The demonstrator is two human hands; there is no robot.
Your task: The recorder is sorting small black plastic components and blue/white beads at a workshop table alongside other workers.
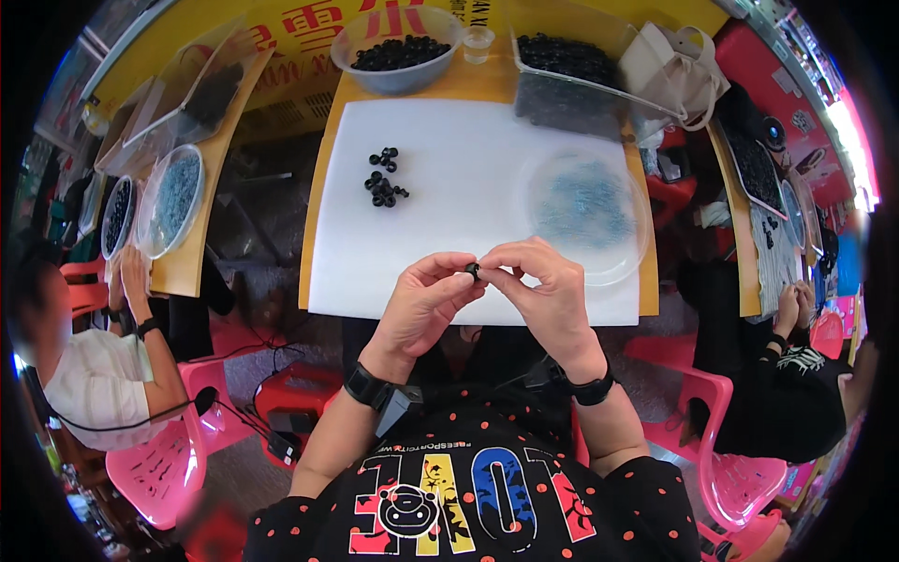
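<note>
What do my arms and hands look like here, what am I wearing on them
Both forearms are bare, with no gloves on the left hand or right hand. Each wrist carries a black band: the left wristband has a small grey box clipped to it, the right wristband is plain. Short black sleeves have orange dots.

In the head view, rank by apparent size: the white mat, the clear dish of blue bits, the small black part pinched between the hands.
1. White mat
2. Clear dish
3. Small black part, pinched by left hand and right hand.
</note>
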